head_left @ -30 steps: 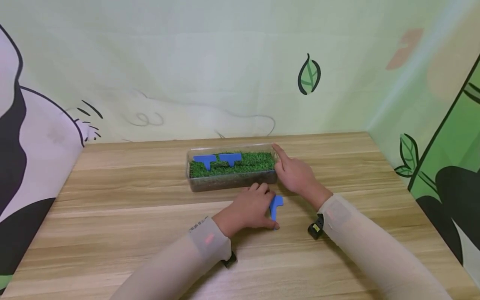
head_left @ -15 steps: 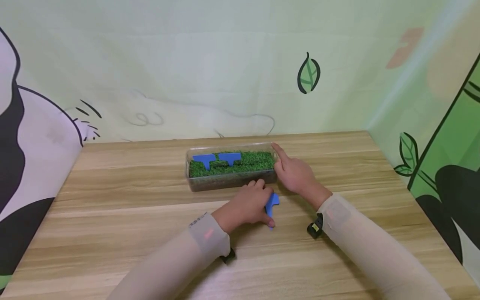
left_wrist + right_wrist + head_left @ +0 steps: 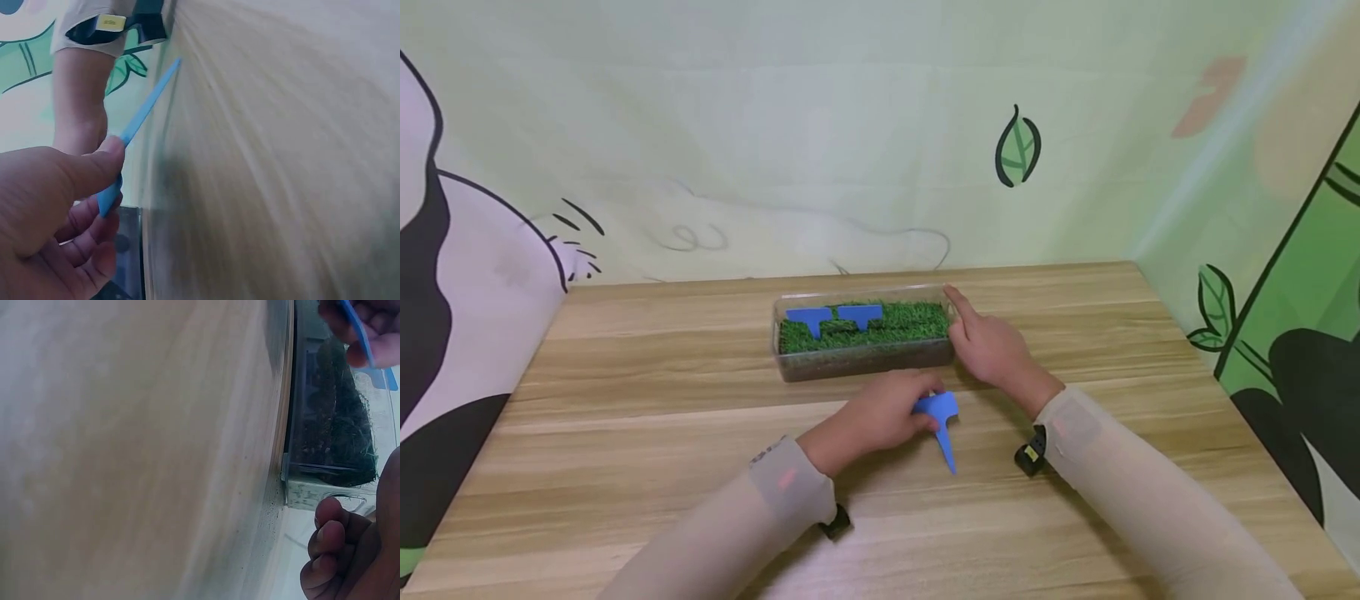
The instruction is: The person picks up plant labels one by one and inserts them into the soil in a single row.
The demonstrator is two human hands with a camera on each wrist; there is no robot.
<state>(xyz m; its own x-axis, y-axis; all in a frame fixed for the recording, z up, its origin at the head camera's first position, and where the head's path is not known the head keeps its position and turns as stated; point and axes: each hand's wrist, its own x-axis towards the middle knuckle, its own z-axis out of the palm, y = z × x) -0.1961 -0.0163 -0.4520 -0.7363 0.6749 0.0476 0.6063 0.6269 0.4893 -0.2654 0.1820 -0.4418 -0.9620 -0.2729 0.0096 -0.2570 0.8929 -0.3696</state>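
My left hand [image 3: 891, 410] pinches a blue T-shaped plant label [image 3: 942, 421] between thumb and fingers. It has the label by its broad head, and the pointed stem aims toward me. In the left wrist view that stem [image 3: 150, 103] stretches out past the thumb. My right hand [image 3: 996, 350] holds the right end of a clear plastic box [image 3: 865, 364], its index finger reaching to the far corner of the rim. The right wrist view shows its other fingers [image 3: 325, 537] curled beside the box's handle hole. Two more blue labels [image 3: 808, 318] stand upright in the green grass [image 3: 913, 321] inside.
The wooden table [image 3: 662, 450] runs back to a printed cloth backdrop [image 3: 850, 150]. Both forearms, in long sleeves [image 3: 1150, 492] with black cameras [image 3: 1032, 454] at the wrists, reach in from the front.
My left hand has drawn back a little to the left, and its grip is now at the label's head with the whole stem uncovered. The right hand and the box stay put.
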